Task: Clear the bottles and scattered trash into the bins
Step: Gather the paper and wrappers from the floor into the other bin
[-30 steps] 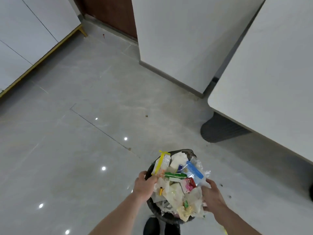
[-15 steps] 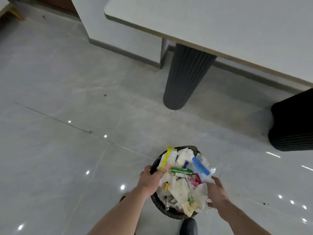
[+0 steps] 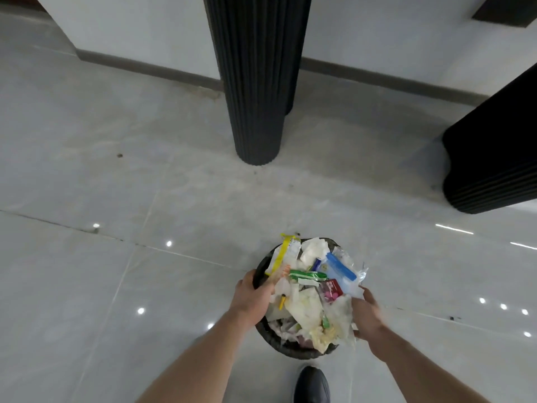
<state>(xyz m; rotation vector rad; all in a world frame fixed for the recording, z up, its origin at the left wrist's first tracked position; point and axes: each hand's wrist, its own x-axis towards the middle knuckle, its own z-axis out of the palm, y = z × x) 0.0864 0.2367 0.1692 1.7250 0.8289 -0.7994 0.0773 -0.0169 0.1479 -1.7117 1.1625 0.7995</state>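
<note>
A glossy pale grey tiled floor fills most of the view, crossed by thin dark grout lines and dotted with small bright reflections of ceiling lights. A black ribbed column stands upright on the floor near the top centre. A second black ribbed column stands at the right edge, well apart from the first. Behind both runs a white wall with a dark grey baseboard along its foot. A small dark speck lies on the tiles to the left. At the bottom edge, the toe of a black shoe rests on the floor.
</note>
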